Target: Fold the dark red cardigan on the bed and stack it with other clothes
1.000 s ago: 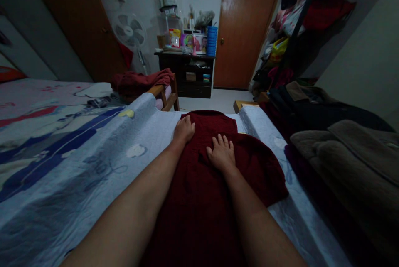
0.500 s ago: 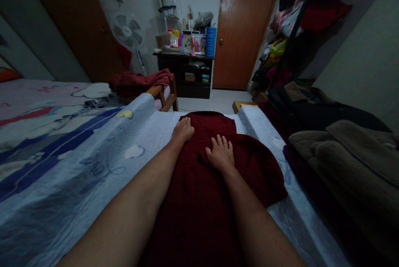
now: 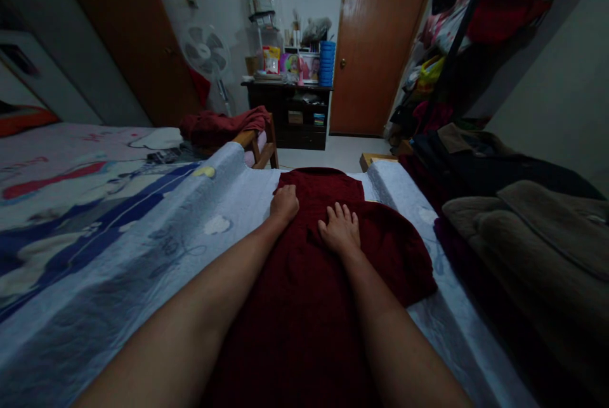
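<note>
With the right hand (image 3: 341,229) fingers spread and the left hand (image 3: 284,202) curled, any pinch unclear, the dark red garment (image 3: 304,294) beneath could bunch if either drags sideways.

The only camera is worn on the head, so it looks from above the near edge of the light blue cover (image 3: 216,225), forward and down along both forearms. It faces over the far edge of this cover to the dark cabinet (image 3: 290,110) and the wooden door (image 3: 380,46); the forearms are close to it, the cabinet is well apart.
</note>
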A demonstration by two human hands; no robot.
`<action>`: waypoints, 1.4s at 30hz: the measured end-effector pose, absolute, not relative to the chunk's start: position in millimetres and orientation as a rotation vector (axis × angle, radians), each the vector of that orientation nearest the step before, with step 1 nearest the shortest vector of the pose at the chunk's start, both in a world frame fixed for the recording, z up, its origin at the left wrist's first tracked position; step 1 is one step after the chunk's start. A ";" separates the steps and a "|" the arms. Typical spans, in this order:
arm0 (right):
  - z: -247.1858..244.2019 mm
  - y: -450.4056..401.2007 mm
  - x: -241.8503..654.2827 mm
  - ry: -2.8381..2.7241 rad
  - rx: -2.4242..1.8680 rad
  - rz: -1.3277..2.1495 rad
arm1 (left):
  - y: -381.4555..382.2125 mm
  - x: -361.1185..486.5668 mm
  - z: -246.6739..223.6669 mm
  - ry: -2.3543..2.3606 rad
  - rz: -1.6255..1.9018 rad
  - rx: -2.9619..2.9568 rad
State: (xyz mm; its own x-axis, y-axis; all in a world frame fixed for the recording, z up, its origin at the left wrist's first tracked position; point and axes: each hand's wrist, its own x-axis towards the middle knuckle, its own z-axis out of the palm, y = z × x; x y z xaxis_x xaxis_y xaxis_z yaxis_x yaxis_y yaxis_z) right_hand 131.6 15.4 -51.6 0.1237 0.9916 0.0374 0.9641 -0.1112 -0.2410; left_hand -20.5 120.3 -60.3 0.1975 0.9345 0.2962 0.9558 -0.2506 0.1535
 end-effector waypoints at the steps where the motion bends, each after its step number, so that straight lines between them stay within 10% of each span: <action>1: -51.8 15.2 131.6 -1.940 -2.189 0.192 | 114.6 -21.5 -62.4 -1.883 -0.493 -2.399; 26: -51.0 14.0 132.4 -1.941 -2.168 0.191 | 135.3 -20.6 -72.4 -1.880 -0.360 -2.506; 42: -55.5 12.1 133.3 -1.909 -2.107 0.144 | -23.6 -51.9 -67.6 -1.867 -0.154 -2.684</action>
State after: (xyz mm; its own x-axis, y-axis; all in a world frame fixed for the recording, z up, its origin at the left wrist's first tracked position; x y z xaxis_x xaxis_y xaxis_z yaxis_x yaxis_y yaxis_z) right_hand 133.3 12.1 -55.5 0.1153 0.9859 0.1216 0.9564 -0.0771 -0.2816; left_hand -51.9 -23.6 -67.6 0.3477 0.9376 0.0017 0.9252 -0.3434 0.1612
